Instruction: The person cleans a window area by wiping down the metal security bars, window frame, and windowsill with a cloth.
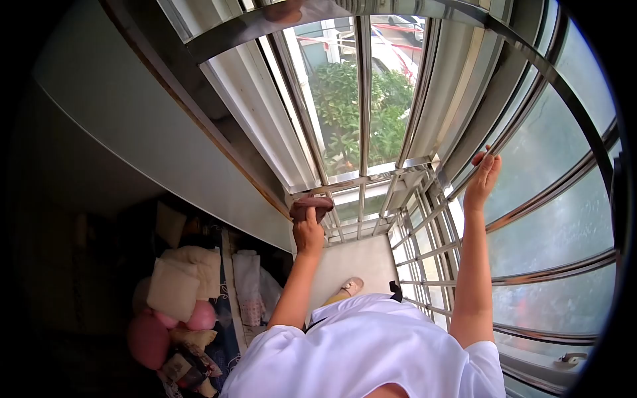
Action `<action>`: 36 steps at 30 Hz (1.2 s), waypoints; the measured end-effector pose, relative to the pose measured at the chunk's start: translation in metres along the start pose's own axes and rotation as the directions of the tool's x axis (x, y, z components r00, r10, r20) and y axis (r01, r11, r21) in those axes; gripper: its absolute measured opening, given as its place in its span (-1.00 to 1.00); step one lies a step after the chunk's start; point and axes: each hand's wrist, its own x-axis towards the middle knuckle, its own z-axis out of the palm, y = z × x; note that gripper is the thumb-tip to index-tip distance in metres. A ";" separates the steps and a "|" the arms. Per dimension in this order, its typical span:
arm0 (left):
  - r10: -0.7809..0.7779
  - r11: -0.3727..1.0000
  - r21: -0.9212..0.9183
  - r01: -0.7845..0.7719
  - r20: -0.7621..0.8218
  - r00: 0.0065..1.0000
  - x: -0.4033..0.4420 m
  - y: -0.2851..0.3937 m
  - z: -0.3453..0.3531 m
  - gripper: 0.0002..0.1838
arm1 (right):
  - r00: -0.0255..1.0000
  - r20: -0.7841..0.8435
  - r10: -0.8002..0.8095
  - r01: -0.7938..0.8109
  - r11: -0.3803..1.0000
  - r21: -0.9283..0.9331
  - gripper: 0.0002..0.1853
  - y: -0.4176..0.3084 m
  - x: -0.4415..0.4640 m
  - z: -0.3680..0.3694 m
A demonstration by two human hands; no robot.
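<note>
My left hand (309,233) is closed on a dark brown cloth (312,205), which it presses at the lower corner of the window frame (255,119), by the metal bars. Most of the fingers are hidden by the cloth. On the right, my right hand (484,178) is raised with its fingers wrapped round a shiny metal bar (509,132) of the window grille. Beyond the upright bars (364,86) in front of me, green bushes (361,106) show outside.
Metal grilles and frosted panes (544,219) curve round my right side. A shoe (352,286) shows on the pale ledge (371,265) below. To the left, past a grey panel (159,126), lie cushions (174,286), pink round objects (147,338) and cloths (247,282).
</note>
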 end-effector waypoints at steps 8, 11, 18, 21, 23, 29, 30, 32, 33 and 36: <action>-0.090 0.905 0.424 -0.017 0.231 0.969 0.036 -0.020 0.040 -0.46 | 0.995 -0.066 -0.074 0.069 0.995 -0.077 -0.59 0.009 0.000 0.006; -0.018 0.889 0.456 -0.038 0.117 0.993 0.028 -0.021 0.047 -0.53 | 0.993 -0.072 -0.090 0.081 0.989 -0.120 -0.58 0.008 0.000 0.007; 0.234 0.966 -0.150 -0.212 0.142 0.962 -0.004 0.060 0.037 -0.63 | 0.985 -0.140 -0.101 0.075 0.981 -0.179 -0.59 0.010 -0.001 0.012; 0.257 0.943 -0.281 -0.179 0.272 0.927 0.010 0.076 0.079 -0.64 | 0.986 -0.129 -0.107 0.084 0.981 -0.173 -0.60 0.011 -0.002 0.011; 0.442 0.873 0.069 -0.482 0.302 0.844 0.027 0.085 0.118 -0.51 | 0.984 -0.138 -0.111 0.086 0.981 -0.175 -0.60 0.010 -0.002 0.012; 0.485 0.766 0.309 -0.563 0.297 0.822 0.040 0.086 0.163 -0.46 | 0.987 -0.131 -0.091 0.066 0.980 -0.189 -0.60 0.011 -0.002 0.010; 0.485 0.751 0.326 -0.575 0.319 0.814 0.049 0.083 0.161 -0.46 | 0.986 -0.138 -0.090 0.061 0.978 -0.199 -0.60 0.011 -0.002 0.010; 0.312 0.803 0.263 -0.535 0.579 0.753 0.078 0.094 0.146 -0.50 | 0.988 -0.127 -0.091 0.061 0.973 -0.220 -0.61 0.009 -0.002 0.009; 0.316 0.798 0.278 -0.535 0.562 0.764 0.080 0.098 0.143 -0.54 | 0.988 -0.129 -0.084 0.052 0.971 -0.232 -0.61 0.008 -0.003 0.009; 0.518 0.744 0.341 -0.575 0.249 0.818 0.064 0.087 0.149 -0.56 | 0.990 -0.130 -0.060 0.029 0.974 -0.224 -0.62 0.003 -0.003 0.011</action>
